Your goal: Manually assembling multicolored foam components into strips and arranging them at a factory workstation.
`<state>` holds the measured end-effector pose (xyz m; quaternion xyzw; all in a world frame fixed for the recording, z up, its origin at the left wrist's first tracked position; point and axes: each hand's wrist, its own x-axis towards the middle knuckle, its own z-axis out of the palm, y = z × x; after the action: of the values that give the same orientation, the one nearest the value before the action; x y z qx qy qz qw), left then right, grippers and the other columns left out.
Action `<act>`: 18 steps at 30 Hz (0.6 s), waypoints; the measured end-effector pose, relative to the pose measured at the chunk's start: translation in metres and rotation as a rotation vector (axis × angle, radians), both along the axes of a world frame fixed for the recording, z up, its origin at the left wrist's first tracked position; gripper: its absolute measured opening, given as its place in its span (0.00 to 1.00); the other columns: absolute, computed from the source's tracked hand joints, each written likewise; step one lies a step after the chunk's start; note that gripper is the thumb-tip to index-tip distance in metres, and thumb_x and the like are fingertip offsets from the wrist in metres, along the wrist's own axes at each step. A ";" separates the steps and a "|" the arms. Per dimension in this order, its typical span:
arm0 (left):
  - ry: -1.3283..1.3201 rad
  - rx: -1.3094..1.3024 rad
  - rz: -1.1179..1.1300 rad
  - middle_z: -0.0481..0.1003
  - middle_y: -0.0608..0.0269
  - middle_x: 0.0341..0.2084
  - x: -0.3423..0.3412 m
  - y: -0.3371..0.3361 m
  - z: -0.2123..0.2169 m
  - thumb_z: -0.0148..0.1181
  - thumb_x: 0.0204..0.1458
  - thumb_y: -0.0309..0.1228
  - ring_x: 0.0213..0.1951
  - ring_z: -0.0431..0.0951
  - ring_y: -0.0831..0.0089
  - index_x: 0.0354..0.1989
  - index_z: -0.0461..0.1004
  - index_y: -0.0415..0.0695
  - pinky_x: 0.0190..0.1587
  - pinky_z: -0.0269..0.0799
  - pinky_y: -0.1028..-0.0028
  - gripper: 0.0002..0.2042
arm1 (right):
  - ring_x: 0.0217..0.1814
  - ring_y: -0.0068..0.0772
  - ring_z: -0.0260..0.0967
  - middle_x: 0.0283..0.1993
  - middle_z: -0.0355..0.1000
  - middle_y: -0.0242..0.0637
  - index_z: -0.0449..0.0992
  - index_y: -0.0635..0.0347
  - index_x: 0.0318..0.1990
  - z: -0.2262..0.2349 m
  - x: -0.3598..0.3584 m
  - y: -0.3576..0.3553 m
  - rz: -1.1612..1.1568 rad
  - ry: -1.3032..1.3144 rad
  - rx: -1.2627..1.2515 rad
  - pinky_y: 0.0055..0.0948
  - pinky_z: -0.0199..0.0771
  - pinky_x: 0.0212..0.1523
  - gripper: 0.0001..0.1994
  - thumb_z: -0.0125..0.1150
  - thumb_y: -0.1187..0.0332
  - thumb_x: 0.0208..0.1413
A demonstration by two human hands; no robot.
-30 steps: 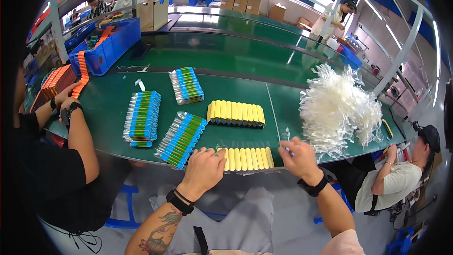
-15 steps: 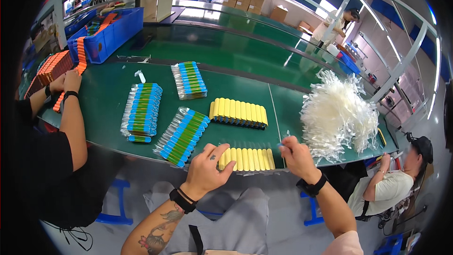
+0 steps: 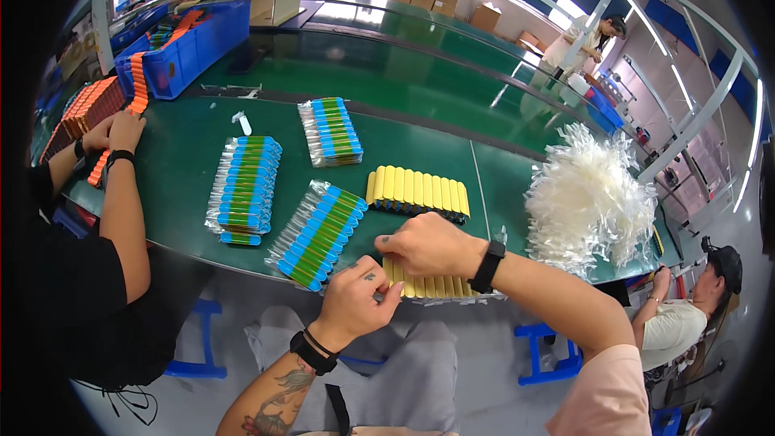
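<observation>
A near row of yellow sticks (image 3: 444, 286) lies side by side at the green table's front edge. My right hand (image 3: 432, 246) reaches across to the left and rests on the left part of that row, fingers curled down; what is under them is hidden. My left hand (image 3: 359, 299) is curled into a fist at the table edge, its thumb against the row's left end. A second yellow row (image 3: 418, 191) lies just beyond. A bagged row of blue and green sticks (image 3: 319, 232) lies to the left of my hands.
Two more bagged blue-green rows (image 3: 245, 187) (image 3: 329, 131) lie further left and back. A heap of clear plastic sleeves (image 3: 589, 198) sits at the right. A co-worker's hands (image 3: 113, 133) handle orange sticks at the left, near a blue bin (image 3: 190, 48). Another person (image 3: 694, 315) sits at the lower right.
My right hand has moved from the right end of the near yellow row across to its left part. My left hand has dropped slightly toward the table edge and closed.
</observation>
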<state>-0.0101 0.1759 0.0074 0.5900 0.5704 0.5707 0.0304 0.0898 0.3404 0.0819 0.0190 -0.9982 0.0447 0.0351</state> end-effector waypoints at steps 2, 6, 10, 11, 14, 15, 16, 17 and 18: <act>0.013 -0.032 0.007 0.70 0.59 0.21 -0.001 -0.001 -0.001 0.69 0.44 0.23 0.20 0.73 0.60 0.19 0.69 0.42 0.22 0.67 0.66 0.12 | 0.24 0.48 0.74 0.19 0.72 0.41 0.78 0.53 0.36 0.005 0.021 0.010 -0.030 -0.063 0.015 0.45 0.73 0.25 0.06 0.63 0.67 0.50; -0.014 -0.032 0.007 0.71 0.59 0.21 -0.001 -0.001 0.001 0.69 0.43 0.23 0.20 0.74 0.61 0.19 0.71 0.42 0.23 0.68 0.67 0.10 | 0.24 0.46 0.75 0.20 0.73 0.37 0.78 0.50 0.38 0.011 0.073 0.029 -0.156 -0.176 0.069 0.45 0.74 0.26 0.08 0.63 0.65 0.49; -0.058 -0.047 -0.001 0.71 0.58 0.21 -0.001 -0.002 0.007 0.69 0.42 0.22 0.22 0.74 0.61 0.19 0.71 0.41 0.25 0.69 0.68 0.10 | 0.23 0.44 0.75 0.19 0.72 0.37 0.79 0.49 0.40 0.008 0.072 0.028 -0.106 -0.130 0.091 0.44 0.72 0.23 0.11 0.62 0.67 0.48; -0.090 -0.055 -0.015 0.70 0.58 0.20 -0.001 0.000 0.007 0.68 0.42 0.22 0.22 0.74 0.60 0.19 0.70 0.41 0.25 0.69 0.68 0.10 | 0.22 0.44 0.74 0.19 0.71 0.36 0.78 0.51 0.39 0.005 0.061 0.025 -0.074 -0.111 0.091 0.43 0.71 0.22 0.09 0.62 0.67 0.47; -0.110 -0.046 -0.032 0.70 0.58 0.20 0.000 0.003 0.010 0.68 0.43 0.23 0.23 0.74 0.59 0.19 0.69 0.41 0.25 0.68 0.67 0.10 | 0.23 0.45 0.73 0.20 0.72 0.38 0.78 0.53 0.39 0.001 0.021 0.013 0.009 -0.035 0.044 0.44 0.70 0.23 0.11 0.62 0.67 0.46; -0.108 -0.063 -0.039 0.70 0.58 0.21 0.000 0.005 0.012 0.69 0.43 0.24 0.23 0.74 0.58 0.19 0.69 0.42 0.25 0.69 0.66 0.11 | 0.23 0.47 0.73 0.20 0.72 0.39 0.78 0.53 0.40 0.001 0.008 0.012 0.042 -0.030 0.054 0.45 0.70 0.23 0.11 0.62 0.67 0.46; -0.110 -0.108 -0.035 0.71 0.57 0.22 -0.002 0.002 0.011 0.68 0.43 0.23 0.24 0.74 0.58 0.20 0.70 0.41 0.27 0.69 0.66 0.10 | 0.23 0.48 0.73 0.19 0.72 0.39 0.78 0.53 0.39 0.001 -0.008 0.007 0.050 -0.055 0.058 0.45 0.70 0.23 0.11 0.62 0.67 0.45; -0.100 -0.116 -0.047 0.71 0.57 0.22 -0.004 0.000 0.011 0.68 0.43 0.23 0.24 0.74 0.58 0.20 0.70 0.41 0.27 0.69 0.66 0.10 | 0.23 0.49 0.73 0.18 0.71 0.40 0.79 0.53 0.39 0.003 -0.016 0.004 0.059 -0.083 0.064 0.46 0.71 0.23 0.11 0.62 0.67 0.45; -0.095 -0.136 -0.031 0.71 0.58 0.22 -0.002 0.000 0.013 0.68 0.43 0.24 0.24 0.74 0.58 0.20 0.70 0.41 0.27 0.69 0.66 0.10 | 0.23 0.49 0.73 0.18 0.71 0.40 0.79 0.53 0.39 0.003 -0.011 0.005 0.048 -0.079 0.059 0.46 0.71 0.23 0.11 0.62 0.67 0.45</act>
<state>-0.0123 0.1761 0.0199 0.5678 0.5964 0.5574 0.1062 0.0793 0.3456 0.0846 0.0421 -0.9990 0.0169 -0.0059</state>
